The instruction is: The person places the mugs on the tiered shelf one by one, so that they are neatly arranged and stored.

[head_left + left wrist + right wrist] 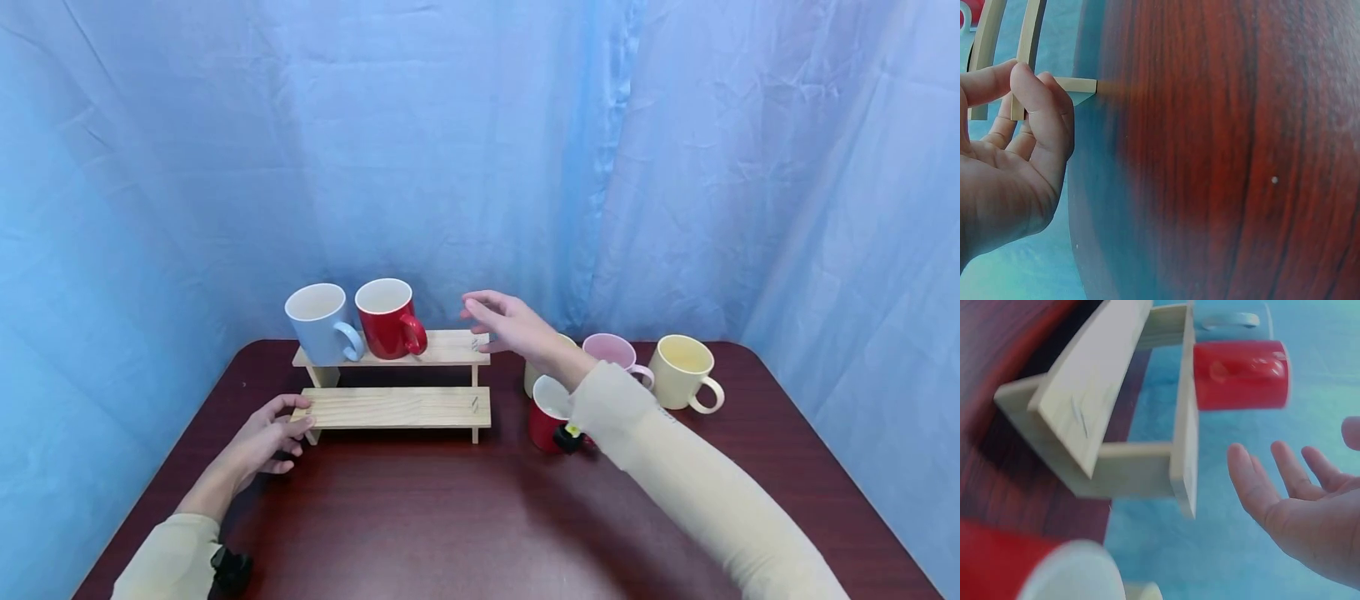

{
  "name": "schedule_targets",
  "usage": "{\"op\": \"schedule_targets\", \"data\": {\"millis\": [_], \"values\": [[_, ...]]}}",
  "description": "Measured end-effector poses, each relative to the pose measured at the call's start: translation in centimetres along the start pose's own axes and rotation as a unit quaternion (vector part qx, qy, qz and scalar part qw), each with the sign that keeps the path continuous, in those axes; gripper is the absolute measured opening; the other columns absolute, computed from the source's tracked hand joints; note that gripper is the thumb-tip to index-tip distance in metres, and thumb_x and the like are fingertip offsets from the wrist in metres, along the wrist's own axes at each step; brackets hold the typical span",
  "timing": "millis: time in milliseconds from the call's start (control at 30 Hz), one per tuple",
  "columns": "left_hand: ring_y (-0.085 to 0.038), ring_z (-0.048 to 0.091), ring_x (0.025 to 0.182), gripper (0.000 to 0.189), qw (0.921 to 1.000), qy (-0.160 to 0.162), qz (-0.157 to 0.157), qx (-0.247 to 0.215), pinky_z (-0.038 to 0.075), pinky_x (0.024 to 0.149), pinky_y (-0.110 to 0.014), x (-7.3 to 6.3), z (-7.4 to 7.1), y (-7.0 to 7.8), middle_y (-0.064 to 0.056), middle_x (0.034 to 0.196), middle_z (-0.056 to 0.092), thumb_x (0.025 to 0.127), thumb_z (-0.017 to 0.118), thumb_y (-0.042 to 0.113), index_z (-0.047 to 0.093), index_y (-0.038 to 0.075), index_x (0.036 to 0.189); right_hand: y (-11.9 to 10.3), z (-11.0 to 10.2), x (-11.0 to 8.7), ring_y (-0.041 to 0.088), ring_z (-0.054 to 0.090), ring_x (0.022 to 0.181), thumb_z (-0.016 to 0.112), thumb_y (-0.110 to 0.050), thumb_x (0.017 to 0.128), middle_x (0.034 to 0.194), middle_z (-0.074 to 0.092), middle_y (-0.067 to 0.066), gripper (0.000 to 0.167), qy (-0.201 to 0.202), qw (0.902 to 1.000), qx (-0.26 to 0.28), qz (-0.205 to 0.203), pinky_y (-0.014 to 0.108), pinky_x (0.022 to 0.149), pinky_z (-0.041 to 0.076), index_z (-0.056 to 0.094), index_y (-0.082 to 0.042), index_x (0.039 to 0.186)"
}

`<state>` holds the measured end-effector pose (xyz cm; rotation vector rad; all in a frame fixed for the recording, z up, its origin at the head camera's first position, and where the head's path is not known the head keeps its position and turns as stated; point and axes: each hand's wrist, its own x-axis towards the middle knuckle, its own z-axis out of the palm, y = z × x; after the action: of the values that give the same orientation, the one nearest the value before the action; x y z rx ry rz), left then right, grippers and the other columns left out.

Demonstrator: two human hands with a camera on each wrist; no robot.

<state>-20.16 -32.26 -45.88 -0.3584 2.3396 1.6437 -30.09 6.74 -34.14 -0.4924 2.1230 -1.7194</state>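
A two-step wooden rack [397, 406] stands on the table. On its upper step are a light blue mug [313, 337] and, to the right, a red mug [384, 329] with its handle pointing right. My left hand [262, 437] grips the left end of the lower step, thumb and fingers pinching the board's edge in the left wrist view. My right hand [517, 325] hovers beyond the upper step's right end, fingers apart and holding nothing. In the right wrist view, a gap separates its fingers [1250, 481] from the red mug.
Right of the rack, a second red mug [542, 425] stands partly behind my right wrist. A pink mug [609, 350] and a cream mug [678, 375] stand farther right. Another cream mug [531, 379] is mostly hidden by my right hand. Blue curtains [480, 167] hang behind the table.
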Motion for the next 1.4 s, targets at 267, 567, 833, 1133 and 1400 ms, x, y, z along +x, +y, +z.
{"op": "schedule_targets", "data": {"millis": [267,567,833,1133,1400], "values": [[-0.021,0.058,0.073,0.047,1.0,-0.002,-0.004,0.003,0.054,0.057,-0.035,-0.4,-0.1,-0.1,-0.008,0.094,0.055,0.101,0.061,0.027,0.04,0.013,0.14,0.3,-4.5,-5.3,0.035,0.053,0.129,0.053,-0.034,0.107,0.145,0.053,0.01,0.049,-0.015,0.9982,-0.051,-0.028,0.049,0.096,0.053,0.045,-0.014,0.15],[-0.021,0.058,0.074,0.049,0.9999,-0.001,0.001,0.012,0.055,0.058,-0.035,-0.8,-0.6,0.1,-0.01,0.096,0.054,0.101,0.061,0.027,0.039,0.012,0.141,4.0,-8.5,-11.1,0.043,0.052,0.128,0.057,-0.037,0.104,0.147,0.05,0.02,0.053,0.021,0.9963,-0.082,-0.013,0.045,0.097,0.052,0.045,-0.013,0.15],[-0.021,0.058,0.074,0.048,0.9999,-0.002,-0.002,0.011,0.056,0.059,-0.035,-0.5,-0.6,0.1,-0.009,0.095,0.054,0.101,0.062,0.029,0.039,0.013,0.141,9.3,-10.1,-15.5,0.042,0.055,0.124,0.054,-0.03,0.107,0.146,0.044,0.028,0.056,0.052,0.9956,-0.074,0.023,0.044,0.089,0.057,0.038,-0.002,0.152],[-0.02,0.058,0.074,0.048,1.0,-0.002,0.003,0.007,0.056,0.059,-0.034,-0.4,-0.6,0.2,-0.009,0.094,0.053,0.101,0.062,0.029,0.04,0.013,0.14,13.5,-9.8,-17.4,0.042,0.06,0.118,0.05,-0.032,0.108,0.141,0.048,0.027,0.055,0.012,0.9962,-0.021,0.084,0.046,0.089,0.057,0.038,0.003,0.149],[-0.02,0.058,0.072,0.047,1.0,-0.003,0.0,0.004,0.055,0.058,-0.034,-0.3,-0.4,0.0,-0.009,0.094,0.054,0.101,0.062,0.028,0.04,0.013,0.139,14.2,-9.4,-15.9,0.041,0.063,0.112,0.051,-0.033,0.107,0.133,0.056,0.025,0.053,0.001,0.9959,-0.014,0.089,0.047,0.086,0.058,0.041,0.003,0.145]]}}
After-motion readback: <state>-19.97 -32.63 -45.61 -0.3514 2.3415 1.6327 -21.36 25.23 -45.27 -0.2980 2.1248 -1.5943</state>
